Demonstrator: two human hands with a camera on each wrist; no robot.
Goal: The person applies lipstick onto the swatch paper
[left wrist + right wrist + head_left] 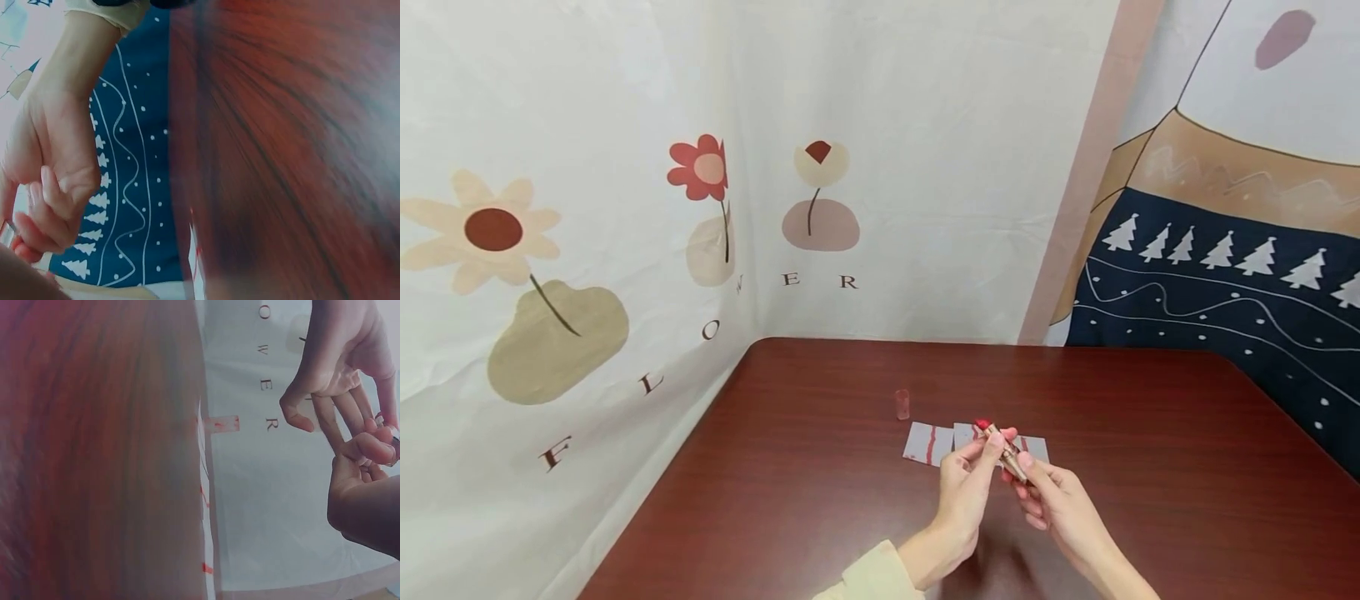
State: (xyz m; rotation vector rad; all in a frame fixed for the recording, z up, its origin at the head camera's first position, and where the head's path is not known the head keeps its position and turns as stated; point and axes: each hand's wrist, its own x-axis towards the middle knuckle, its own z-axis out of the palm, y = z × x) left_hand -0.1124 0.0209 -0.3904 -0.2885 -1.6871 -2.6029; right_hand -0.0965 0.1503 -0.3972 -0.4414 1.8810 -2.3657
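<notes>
A lipstick with a gold-coloured tube and an exposed red tip slants between both hands above the table. My left hand pinches its upper part near the red tip, thumb on top. Lower on the tube, my right hand grips with thumb and fingers. Beneath and behind the hands lie white paper pieces marked with red strokes, partly covered by the fingers. Just beyond them a clear pinkish cap stands on the table. In both wrist views the lipstick is mostly hidden by the fingers.
The dark reddish-brown table extends around the hands. White cloth with flower prints hangs behind and to the left. On the right hangs a dark blue printed cloth with white trees.
</notes>
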